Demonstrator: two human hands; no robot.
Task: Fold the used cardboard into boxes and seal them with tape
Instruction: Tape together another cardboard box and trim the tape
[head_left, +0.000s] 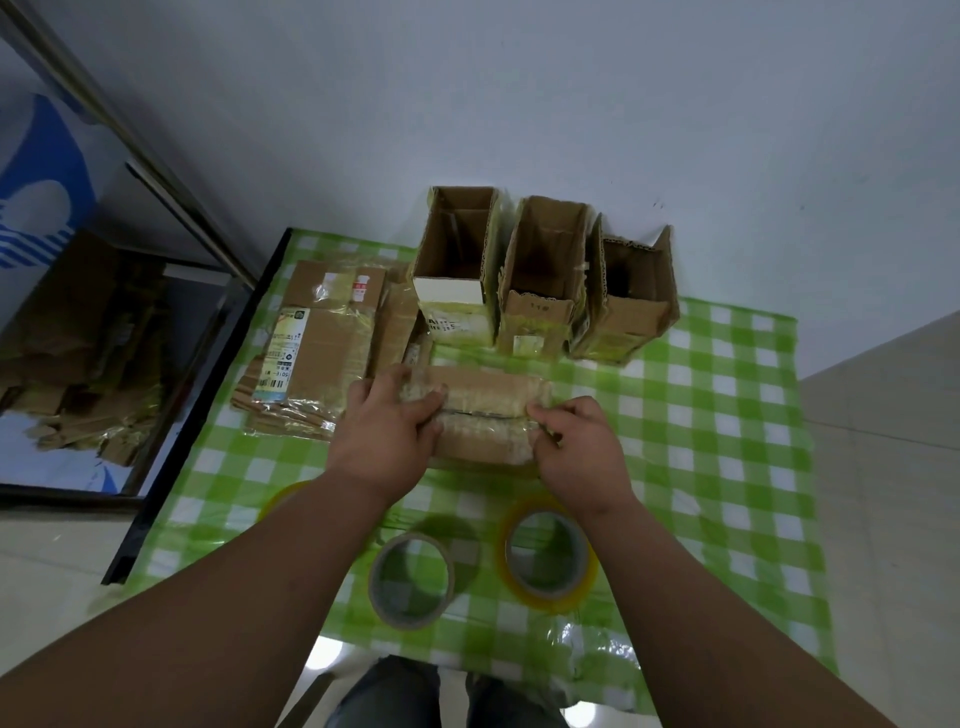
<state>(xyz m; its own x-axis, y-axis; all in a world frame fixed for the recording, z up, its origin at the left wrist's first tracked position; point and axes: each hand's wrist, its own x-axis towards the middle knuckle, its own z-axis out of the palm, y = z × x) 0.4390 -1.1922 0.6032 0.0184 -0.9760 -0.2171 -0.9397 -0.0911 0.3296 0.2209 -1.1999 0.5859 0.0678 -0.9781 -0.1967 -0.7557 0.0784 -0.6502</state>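
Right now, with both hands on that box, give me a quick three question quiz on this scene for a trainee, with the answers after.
1. How many open boxes stand in a row behind the box being held?
2. True or false: the stack of flattened cardboard lies to the right of the held box.
3. Which does the right hand touch: A, the yellowish tape roll; B, the held box's right end; C, the checked cloth?

Key
1. Three.
2. False: it lies to the left, beside the left hand.
3. B: the tape rolls, including the brownish one, lie untouched on the cloth nearer the person.
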